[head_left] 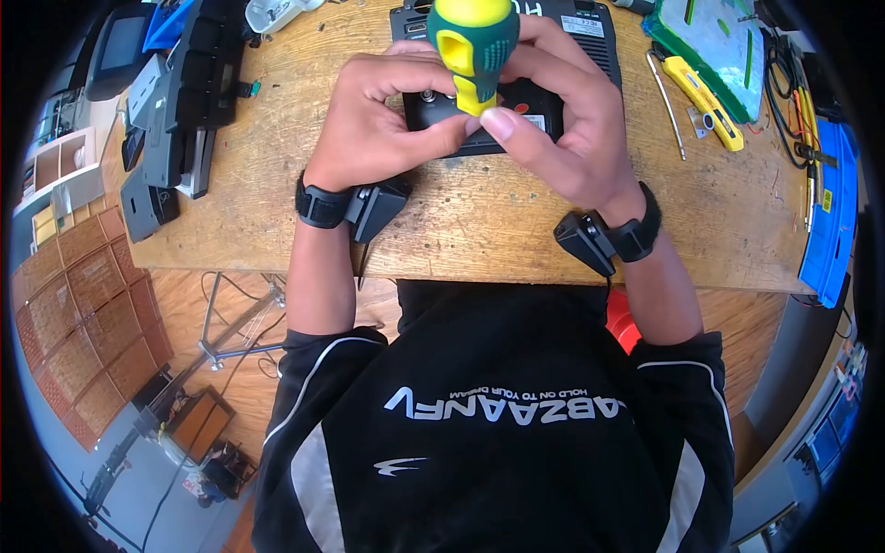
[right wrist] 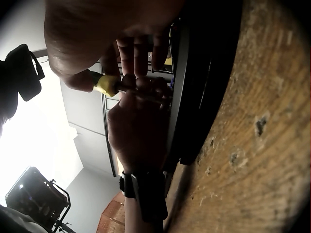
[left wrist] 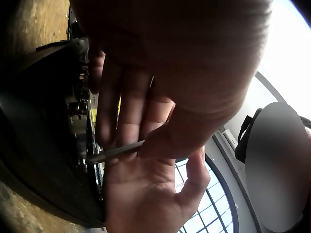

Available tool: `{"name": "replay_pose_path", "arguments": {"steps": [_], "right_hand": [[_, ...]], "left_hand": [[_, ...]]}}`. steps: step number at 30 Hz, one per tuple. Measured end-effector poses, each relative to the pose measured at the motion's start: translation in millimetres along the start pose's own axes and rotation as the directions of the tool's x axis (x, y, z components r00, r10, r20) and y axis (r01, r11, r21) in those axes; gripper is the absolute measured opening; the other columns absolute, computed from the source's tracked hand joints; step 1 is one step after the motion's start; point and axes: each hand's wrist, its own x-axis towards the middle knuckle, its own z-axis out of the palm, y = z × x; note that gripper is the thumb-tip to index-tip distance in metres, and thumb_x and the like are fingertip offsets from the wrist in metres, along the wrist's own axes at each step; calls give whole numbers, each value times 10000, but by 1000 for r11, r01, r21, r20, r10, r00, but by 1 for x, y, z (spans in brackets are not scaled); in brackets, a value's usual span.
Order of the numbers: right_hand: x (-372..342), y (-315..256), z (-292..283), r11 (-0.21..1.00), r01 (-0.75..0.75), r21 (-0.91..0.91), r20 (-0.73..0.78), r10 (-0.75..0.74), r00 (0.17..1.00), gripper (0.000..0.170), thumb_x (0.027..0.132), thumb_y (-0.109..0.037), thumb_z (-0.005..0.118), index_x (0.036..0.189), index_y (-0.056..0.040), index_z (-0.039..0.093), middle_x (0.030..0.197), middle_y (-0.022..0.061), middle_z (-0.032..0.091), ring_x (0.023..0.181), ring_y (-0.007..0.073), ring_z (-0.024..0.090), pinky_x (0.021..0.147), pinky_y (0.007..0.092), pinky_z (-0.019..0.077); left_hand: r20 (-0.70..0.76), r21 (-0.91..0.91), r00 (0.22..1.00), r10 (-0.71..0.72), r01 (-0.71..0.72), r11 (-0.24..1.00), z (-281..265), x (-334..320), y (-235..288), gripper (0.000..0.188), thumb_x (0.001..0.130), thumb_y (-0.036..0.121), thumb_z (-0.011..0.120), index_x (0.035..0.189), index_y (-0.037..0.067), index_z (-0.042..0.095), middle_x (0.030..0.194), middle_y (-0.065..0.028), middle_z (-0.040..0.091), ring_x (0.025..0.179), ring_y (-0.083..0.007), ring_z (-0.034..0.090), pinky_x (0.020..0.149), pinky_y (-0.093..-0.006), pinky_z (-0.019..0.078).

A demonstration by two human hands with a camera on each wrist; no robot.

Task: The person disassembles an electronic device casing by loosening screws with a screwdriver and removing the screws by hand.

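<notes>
A screwdriver (head_left: 475, 55) with a yellow and green handle stands nearly upright over a black laptop (head_left: 426, 115) that lies underside up on the table. My right hand (head_left: 581, 120) holds the handle's lower end between thumb and fingers. The right wrist view shows that thumb at the yellow collar (right wrist: 106, 85). My left hand (head_left: 373, 120) pinches the metal shaft (left wrist: 116, 152) lower down. In the left wrist view the shaft's tip points at the laptop's inner parts (left wrist: 80, 141). My hands cover much of the laptop in the head view.
Black and grey device parts (head_left: 189, 101) are stacked at the left. To the right lie a yellow utility knife (head_left: 705, 101), a thin metal rod (head_left: 666, 106), a green-edged clear case (head_left: 714, 46), cables (head_left: 784, 83) and a blue bin (head_left: 834, 212). The table's near edge runs before my body.
</notes>
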Motion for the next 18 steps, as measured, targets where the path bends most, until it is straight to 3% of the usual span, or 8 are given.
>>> {"name": "replay_pose_path", "arguments": {"steps": [2, 3, 5, 8, 10, 14, 16, 18], "right_hand": [[0, 0, -1, 997, -34, -75, 24, 36, 999, 385, 810, -158, 826, 1103, 47, 685, 1239, 145, 605, 1056, 209, 635, 891, 314, 502], [1, 4, 1, 998, 22, -64, 0, -22, 1000, 391, 800, -160, 838, 1099, 38, 683, 1234, 141, 609, 1053, 209, 633, 891, 316, 502], [2, 9, 4, 996, 78, -53, -25, -80, 997, 397, 790, -163, 849, 1095, 29, 681, 1229, 137, 612, 1049, 209, 631, 891, 318, 501], [5, 2, 8, 994, 107, -20, -55, -108, 993, 394, 772, -179, 872, 1054, 21, 682, 1261, 144, 596, 1045, 201, 616, 874, 324, 499], [12, -24, 10, 996, -66, 57, -149, 74, 986, 284, 866, -207, 812, 1005, 0, 677, 1123, 97, 654, 924, 132, 612, 783, 273, 491], [0, -8, 2, 989, 55, -138, -6, -57, 998, 301, 864, -168, 772, 1107, 0, 718, 1222, 125, 618, 1014, 182, 607, 894, 308, 485], [1, -9, 4, 992, 26, -122, -48, -33, 998, 312, 794, -148, 863, 1026, 4, 720, 1075, 44, 643, 928, 170, 656, 781, 273, 522], [1, -8, -1, 987, 43, -154, -43, -50, 998, 282, 816, -149, 836, 1017, 13, 722, 1051, 45, 637, 938, 163, 640, 807, 281, 507]], "left_hand": [[12, 6, 1000, 17, -17, 1000, 0, 2, 5, 219, 712, 59, 877, 899, 34, 766, 906, -69, 757, 881, -166, 688, 835, -302, 517], [12, 6, 1000, 18, -18, 1000, 1, 1, 5, 219, 712, 59, 877, 899, 34, 766, 906, -69, 757, 881, -166, 688, 835, -302, 517], [-66, -60, 990, -122, 118, 991, 2, -1, 3, 216, 708, 67, 884, 880, 34, 758, 889, -68, 748, 855, -163, 682, 806, -294, 512], [-47, -69, 990, -130, 126, 990, 2, -3, -2, 229, 702, 84, 899, 874, 36, 756, 867, -64, 737, 843, -161, 677, 784, -281, 510], [-65, -95, 992, -110, 104, 990, 4, -3, -1, 227, 704, 87, 901, 872, 35, 756, 859, -63, 734, 840, -163, 678, 776, -277, 510], [-35, -24, 993, -112, 111, 994, -1, -1, 6, 221, 710, 82, 905, 865, 29, 757, 865, -75, 736, 831, -173, 686, 758, -273, 516], [-29, 28, 999, -32, 33, 999, -3, 0, 3, 235, 707, 85, 922, 874, 33, 765, 879, -82, 750, 836, -175, 707, 771, -280, 540], [-49, -59, 999, -6, 3, 998, -10, 1, 6, 213, 746, 78, 900, 913, 25, 780, 900, -83, 764, 840, -155, 714, 794, -280, 551]]}}
